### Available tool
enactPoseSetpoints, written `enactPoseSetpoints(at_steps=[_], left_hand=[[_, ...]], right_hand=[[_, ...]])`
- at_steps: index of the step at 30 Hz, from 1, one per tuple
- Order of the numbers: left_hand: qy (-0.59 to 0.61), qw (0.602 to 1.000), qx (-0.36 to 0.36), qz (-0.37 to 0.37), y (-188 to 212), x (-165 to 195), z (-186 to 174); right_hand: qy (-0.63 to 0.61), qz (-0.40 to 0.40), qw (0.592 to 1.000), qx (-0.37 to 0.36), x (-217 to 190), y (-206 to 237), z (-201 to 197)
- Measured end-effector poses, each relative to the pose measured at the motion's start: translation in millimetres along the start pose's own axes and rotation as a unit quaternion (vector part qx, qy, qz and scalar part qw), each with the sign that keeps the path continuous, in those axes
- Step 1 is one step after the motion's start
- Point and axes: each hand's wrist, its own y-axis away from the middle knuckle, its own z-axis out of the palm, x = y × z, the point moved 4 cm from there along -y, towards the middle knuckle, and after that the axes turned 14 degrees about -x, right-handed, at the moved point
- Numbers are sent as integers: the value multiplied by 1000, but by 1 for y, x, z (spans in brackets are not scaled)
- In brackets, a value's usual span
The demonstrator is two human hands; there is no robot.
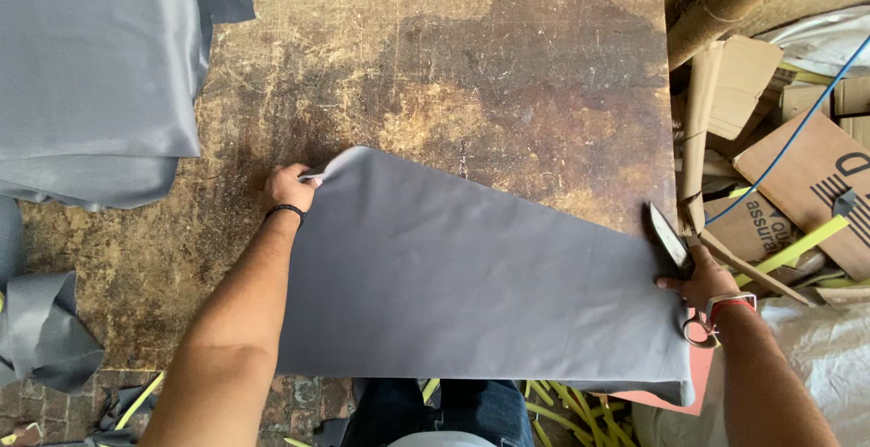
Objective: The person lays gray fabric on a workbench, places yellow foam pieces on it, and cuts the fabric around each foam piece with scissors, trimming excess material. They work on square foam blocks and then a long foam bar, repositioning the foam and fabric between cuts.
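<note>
Pinching the grey leather sheet's (471, 284) corner, the left hand (290, 187); the right hand (705, 282) grips steel scissors (671, 239) on the worn wooden table (507, 76).

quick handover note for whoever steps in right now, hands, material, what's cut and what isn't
Left hand: pinching the far left corner of the grey sheet, holding it on the worn wooden table.
Right hand: gripping scissors at the sheet's right edge, blades pointing away.
Nearby: stack of grey material at far left; cardboard scraps to the right.
Done: sheet spread and held.
Left: no cut line is visible across the sheet yet.
</note>
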Motion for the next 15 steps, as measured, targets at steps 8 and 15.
enactPoseSetpoints(at_steps=[8,15], left_hand=[[69,996,-6,50,-9,-15,-15],[103,987,24,122,-20,-4,-28]], right_hand=[[-153,148,970,-116,21,-17,-4],[156,116,980,39,9,-33,-56]])
